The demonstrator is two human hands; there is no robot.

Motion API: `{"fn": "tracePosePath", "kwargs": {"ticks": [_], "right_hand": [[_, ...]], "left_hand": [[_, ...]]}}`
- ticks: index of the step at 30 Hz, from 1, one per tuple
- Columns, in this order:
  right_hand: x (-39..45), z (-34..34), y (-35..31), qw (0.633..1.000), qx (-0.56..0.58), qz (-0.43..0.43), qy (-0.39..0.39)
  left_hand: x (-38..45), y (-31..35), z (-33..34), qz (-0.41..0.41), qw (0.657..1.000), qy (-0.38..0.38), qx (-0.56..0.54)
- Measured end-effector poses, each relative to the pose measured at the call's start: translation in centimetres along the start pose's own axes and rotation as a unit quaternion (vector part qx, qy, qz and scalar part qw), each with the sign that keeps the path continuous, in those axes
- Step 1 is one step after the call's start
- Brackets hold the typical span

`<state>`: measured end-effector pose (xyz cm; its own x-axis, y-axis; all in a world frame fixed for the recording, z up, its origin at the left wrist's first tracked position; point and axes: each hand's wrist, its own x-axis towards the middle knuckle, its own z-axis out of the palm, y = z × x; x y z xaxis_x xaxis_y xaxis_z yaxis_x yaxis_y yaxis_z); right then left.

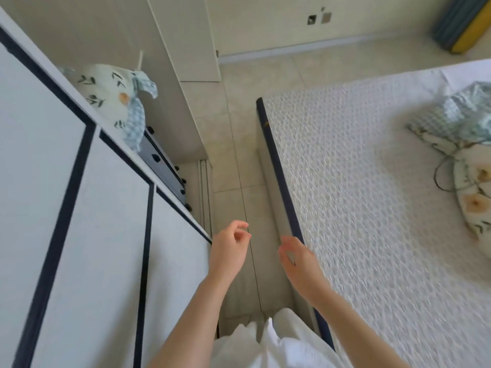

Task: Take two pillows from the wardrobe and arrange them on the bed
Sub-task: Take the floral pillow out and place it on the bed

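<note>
We see one floral pillow lying on the bed at three o'clock; another pillow waits in the wardrobe at ten o'clock. Our left hand and right hand are empty, fingers loosely curled.

There is only the one view, worn on the person's head and pointing steeply down and forward along the narrow strip of tiled floor between the wardrobe on the left and the bed on the right. It sits close above both forearms, and its wide lens bends the wardrobe doors and mattress edge outward. The far wall shows at the top.
</note>
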<state>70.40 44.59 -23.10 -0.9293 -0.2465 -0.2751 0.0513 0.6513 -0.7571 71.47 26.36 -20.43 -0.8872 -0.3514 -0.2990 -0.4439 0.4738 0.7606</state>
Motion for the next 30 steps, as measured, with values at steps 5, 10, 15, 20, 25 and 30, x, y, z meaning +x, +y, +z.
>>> {"fn": "tracePosePath", "kwargs": {"ticks": [5,10,15,20,25,30], "right_hand": [[9.0,-1.0,-3.6,0.999,0.002,-0.048,-0.022],[19.5,-2.5,-7.0,0.993,-0.008,-0.097,-0.072],[28.7,-4.3,-11.5,0.979,-0.036,-0.145,-0.137],[36.4,-4.1,-18.1,0.950,-0.063,-0.229,-0.203],[41.7,-1.3,-25.0,0.923,-0.066,-0.304,-0.226],[44.5,3.0,-32.2,0.887,-0.073,-0.376,-0.256]], "left_hand": [[5.8,2.0,-2.3,-0.016,0.999,0.047,-0.002],[13.0,3.2,-5.1,-0.047,0.993,0.107,-0.002],[18.6,5.7,-8.1,-0.093,0.977,0.190,-0.021],[22.7,8.0,-11.3,-0.115,0.950,0.286,-0.043],[26.1,8.6,-15.4,-0.122,0.915,0.384,-0.030],[28.7,6.9,-19.0,-0.134,0.879,0.457,0.012]]}}
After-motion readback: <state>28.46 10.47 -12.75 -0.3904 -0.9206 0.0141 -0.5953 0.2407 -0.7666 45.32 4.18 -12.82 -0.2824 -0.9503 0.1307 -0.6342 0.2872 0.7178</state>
